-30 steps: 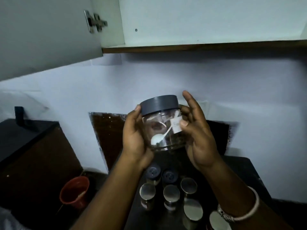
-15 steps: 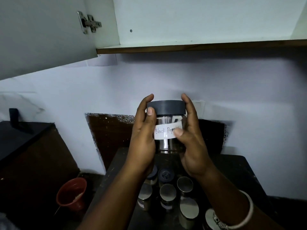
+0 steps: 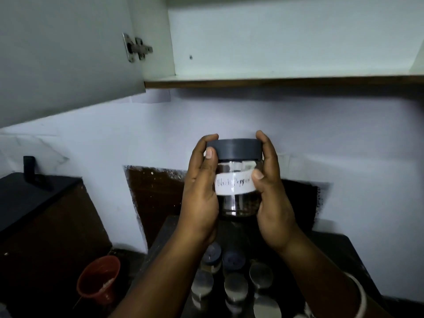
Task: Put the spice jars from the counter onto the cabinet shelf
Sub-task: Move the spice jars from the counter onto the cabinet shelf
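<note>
A clear glass jar (image 3: 236,180) with a dark grey lid and a white label reading "Black Pepper" is held upright in mid-air in front of the wall. My left hand (image 3: 200,193) grips its left side and my right hand (image 3: 271,198) grips its right side. Below my arms, several smaller spice jars (image 3: 235,285) with silver and dark lids stand on the dark counter (image 3: 332,253). Above, the cabinet shelf (image 3: 275,74) is white with a brown front edge, and nothing shows on it.
The open cabinet door (image 3: 64,60) hangs at upper left with a metal hinge. A red bucket (image 3: 98,278) sits low at the left. A dark side counter (image 3: 34,196) stands at the far left. A white wall lies behind the jar.
The jar was tilted with its label turned aside; now it stands upright with the label facing me. Both hands have shifted to grip its sides, and the view has tilted up slightly.
</note>
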The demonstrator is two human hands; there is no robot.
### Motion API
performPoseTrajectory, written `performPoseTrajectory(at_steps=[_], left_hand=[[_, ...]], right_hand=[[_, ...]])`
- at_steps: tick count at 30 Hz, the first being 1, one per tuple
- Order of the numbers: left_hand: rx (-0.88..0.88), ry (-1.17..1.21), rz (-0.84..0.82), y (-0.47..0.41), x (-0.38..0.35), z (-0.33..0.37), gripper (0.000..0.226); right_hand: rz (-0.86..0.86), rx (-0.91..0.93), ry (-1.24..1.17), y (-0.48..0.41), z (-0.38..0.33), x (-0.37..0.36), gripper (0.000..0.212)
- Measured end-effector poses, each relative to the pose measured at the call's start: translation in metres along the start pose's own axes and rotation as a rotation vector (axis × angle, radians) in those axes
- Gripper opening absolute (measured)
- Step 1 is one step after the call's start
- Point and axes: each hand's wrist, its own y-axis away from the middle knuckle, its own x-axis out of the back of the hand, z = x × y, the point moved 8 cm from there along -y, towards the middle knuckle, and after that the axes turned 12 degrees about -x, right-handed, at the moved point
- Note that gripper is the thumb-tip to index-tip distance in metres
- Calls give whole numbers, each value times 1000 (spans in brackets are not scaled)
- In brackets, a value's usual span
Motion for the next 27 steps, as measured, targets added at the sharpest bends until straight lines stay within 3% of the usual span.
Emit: performPoseTrajectory(at_steps=[3,6,10,13,15,18,21,23,27], left_hand=[[-136,-29,-12,-36,-1,23,53],[-268,-78,-62,-92,-9,49,46],[-366,-139,-60,-185,-15,71,26],[-377,-238,-56,-258,-5,61,26],[-335,-404,-83,-303,11,41,38],[-300,-853,-48,-346,55,10,51],[-111,-1417,-171,-368,96,-34,43],[18,-1545,-283,-377,111,-55,35],[40,-1663,-487,-391,112,-71,28]], right_hand=[[10,41,336,-24,-33,1,83],[8,87,521,-67,-80,0,96],[-8,199,699,-152,-134,-12,96],[14,145,795,-229,-145,-14,98],[16,76,795,-278,-136,-15,99],[22,6,804,-344,-112,-20,90],[52,-60,826,-403,-76,-27,75],[62,-99,821,-441,-49,-35,73],[58,-129,874,-500,-8,-53,70]])
